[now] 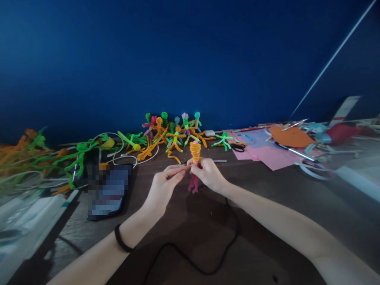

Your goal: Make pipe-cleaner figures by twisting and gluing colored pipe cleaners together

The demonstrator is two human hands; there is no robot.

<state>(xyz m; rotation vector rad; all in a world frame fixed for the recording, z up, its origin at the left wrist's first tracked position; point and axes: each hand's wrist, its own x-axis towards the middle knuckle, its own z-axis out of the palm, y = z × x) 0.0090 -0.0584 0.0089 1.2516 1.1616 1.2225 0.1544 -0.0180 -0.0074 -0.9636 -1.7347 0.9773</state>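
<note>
A small pipe cleaner figure [195, 152] stands upright between my hands, with a wrapped yellow-orange top and pink legs dangling below. My right hand [208, 174] is closed around its middle, thumb and fingers covering that part. From the left, my left hand [166, 180] pinches at the figure's side, its fingertips meeting those of the right hand; the exact bit between them is hidden. Just behind the left fingers, a curled orange pipe cleaner [172, 157] shows. Beyond my hands, several finished-looking pipe cleaner figures [177, 136] in green, orange, pink and blue are grouped against the wall.
A phone [111, 190] lies to the left, near white cables [118, 152] and loose green and orange pipe cleaners [80, 156]. Pink paper sheets [271, 158], black-handled scissors [238, 148] and an orange sheet [291, 136] are on the right. A black cord [208, 273] curves across the near table.
</note>
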